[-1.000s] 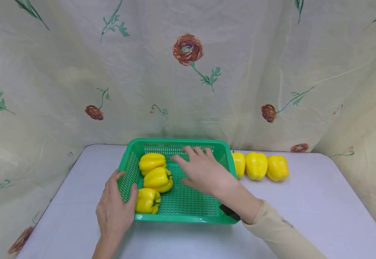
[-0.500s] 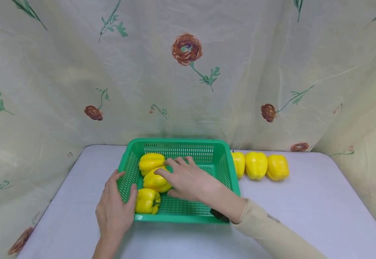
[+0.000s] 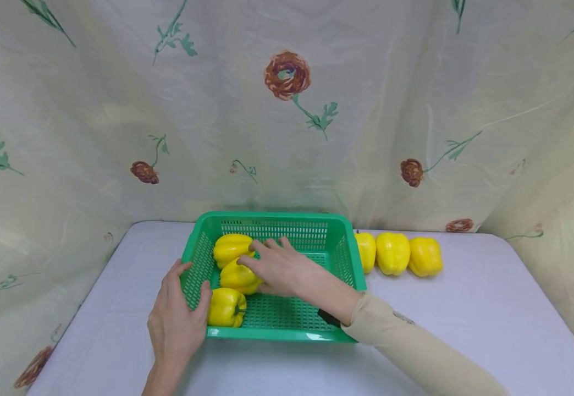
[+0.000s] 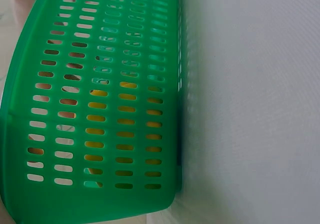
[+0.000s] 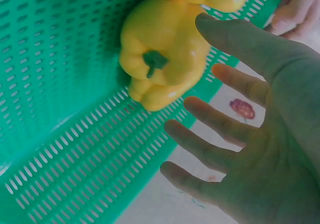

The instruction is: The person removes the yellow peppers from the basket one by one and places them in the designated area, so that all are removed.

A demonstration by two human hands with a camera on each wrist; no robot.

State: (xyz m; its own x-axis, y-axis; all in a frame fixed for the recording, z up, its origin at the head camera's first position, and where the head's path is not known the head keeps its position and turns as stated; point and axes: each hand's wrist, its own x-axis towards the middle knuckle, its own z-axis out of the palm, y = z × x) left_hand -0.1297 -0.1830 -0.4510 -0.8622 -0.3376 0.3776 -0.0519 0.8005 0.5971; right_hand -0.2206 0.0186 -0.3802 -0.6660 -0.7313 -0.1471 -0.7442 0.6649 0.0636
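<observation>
Three yellow bell peppers lie along the left side of a green plastic basket: a back pepper (image 3: 231, 248), a middle pepper (image 3: 237, 276) and a front pepper (image 3: 225, 308). My left hand (image 3: 177, 316) holds the left wall of the basket (image 3: 287, 333) near its front corner, thumb at the inner side. Over the middle pepper reaches my right hand (image 3: 279, 269), fingers spread and only slightly bent. From the right wrist view its thumb (image 5: 235, 36) is close to a pepper (image 5: 172, 39); contact cannot be told. Yellow shows through the slots of the basket wall (image 4: 112, 59).
Three more yellow peppers stand in a row just right of the basket, among them a middle one (image 3: 392, 253) and an end one (image 3: 425, 257). A white cloth covers the table (image 3: 485, 319). Behind it hangs a flowered curtain (image 3: 356, 110).
My right hand has moved left inside the basket, from over its middle to above the middle pepper, and barely shifted in the last half second. My left hand has stayed in place.
</observation>
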